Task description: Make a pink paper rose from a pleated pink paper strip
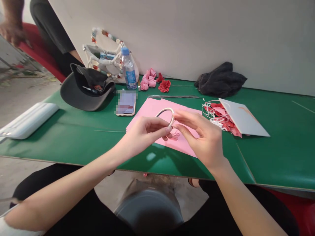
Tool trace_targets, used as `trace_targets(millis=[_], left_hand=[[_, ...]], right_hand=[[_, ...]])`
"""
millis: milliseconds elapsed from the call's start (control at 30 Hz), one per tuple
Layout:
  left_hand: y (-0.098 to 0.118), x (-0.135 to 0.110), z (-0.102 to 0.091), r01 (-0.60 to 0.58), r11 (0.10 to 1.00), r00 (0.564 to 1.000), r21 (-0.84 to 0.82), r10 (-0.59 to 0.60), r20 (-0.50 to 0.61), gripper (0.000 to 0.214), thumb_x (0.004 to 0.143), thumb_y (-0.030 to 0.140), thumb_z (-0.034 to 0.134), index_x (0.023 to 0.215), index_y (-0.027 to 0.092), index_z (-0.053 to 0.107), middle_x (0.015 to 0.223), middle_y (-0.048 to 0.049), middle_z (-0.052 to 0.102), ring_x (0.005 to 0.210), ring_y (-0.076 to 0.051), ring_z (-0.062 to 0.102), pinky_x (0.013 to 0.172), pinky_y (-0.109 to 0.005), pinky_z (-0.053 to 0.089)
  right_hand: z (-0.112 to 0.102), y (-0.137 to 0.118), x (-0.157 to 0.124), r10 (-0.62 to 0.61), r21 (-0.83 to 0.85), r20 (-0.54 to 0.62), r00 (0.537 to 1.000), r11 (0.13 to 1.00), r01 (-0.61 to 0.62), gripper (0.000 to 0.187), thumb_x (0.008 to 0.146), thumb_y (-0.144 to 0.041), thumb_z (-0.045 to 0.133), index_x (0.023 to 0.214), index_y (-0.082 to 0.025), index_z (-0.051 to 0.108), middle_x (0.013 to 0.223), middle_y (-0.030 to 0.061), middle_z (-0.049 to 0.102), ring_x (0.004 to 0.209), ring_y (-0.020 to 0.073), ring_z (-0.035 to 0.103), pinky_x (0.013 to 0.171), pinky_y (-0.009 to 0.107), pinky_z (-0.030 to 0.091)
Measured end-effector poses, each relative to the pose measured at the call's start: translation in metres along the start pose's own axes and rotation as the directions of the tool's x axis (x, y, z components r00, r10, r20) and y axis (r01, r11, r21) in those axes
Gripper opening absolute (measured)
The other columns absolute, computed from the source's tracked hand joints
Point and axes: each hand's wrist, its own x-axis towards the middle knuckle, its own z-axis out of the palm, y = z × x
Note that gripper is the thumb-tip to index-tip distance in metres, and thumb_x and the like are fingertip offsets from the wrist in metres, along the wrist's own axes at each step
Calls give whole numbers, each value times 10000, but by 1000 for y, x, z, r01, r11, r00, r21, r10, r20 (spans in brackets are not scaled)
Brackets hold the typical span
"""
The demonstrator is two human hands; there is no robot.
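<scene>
left hand [145,132] and right hand [199,137] raised above the desk [278,147], a small white ring [165,117] held up between them. left fingers [162,128] closed on the ring's lower left; right fingers [183,119] pinching its right side. both hands grasping, neither released. ring sits above the pink paper sheets [145,114], not touching them. small pink paper flower [175,134] on the sheets, just under the hands.

right of the sheets: red paper pieces [218,114] tangled with white wire, partly under a white card [243,117]. behind the sheets: thin metal wires [172,96] lying flat, red paper rose [164,86], pink paper flowers [147,79], upright water bottle [129,68] with blue cap, white beaded bag [105,55] just behind it. phone [125,103], screen blurred, lies just left of the sheets. black cap [86,90] on its side further left. dark cloth [221,80] bunched against the wall. long white case [27,120] at the desk's left end. co-worker's hand [12,32] upper left, well apart from the desk, red chair [41,54] beside it
</scene>
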Motion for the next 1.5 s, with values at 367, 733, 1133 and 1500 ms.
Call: trace_targets(millis=[367,733,1133,1500], left_hand=[[-1,1,8,-130,924,988,360,150,-26,181,942,194,583,954,164,760,807,3,754,771,-129,688,706,-213,526],[-17,0,4,-454,501,790,737,609,73,214,891,16,496,949,67,696,756,-61,650,668,-122,572,527,-199,424],[-19,1,7,-446,457,749,770,661,42,180,894,35,515,913,127,669,771,-52,654,662,-130,569,612,-239,460],[-10,16,-56,-56,661,942,749,284,-180,218,912,217,508,831,158,701,771,-41,733,728,-185,652,670,-255,469]], right_hand=[[-3,7,0,-57,-111,19,998,992,59,201,906,-24,569,887,-210,643,1005,46,726,967,159,696,857,303,592],[7,0,-4,-184,-261,64,981,946,195,196,948,-10,469,952,-185,558,1130,104,667,1074,163,649,908,295,569],[11,7,0,-333,-299,25,943,897,325,264,902,30,497,1044,-182,564,1144,105,531,901,139,642,767,275,613],[-29,21,-7,-46,-175,18,999,983,48,369,947,-205,577,1304,-271,509,1240,106,593,1224,246,586,1027,468,518]])
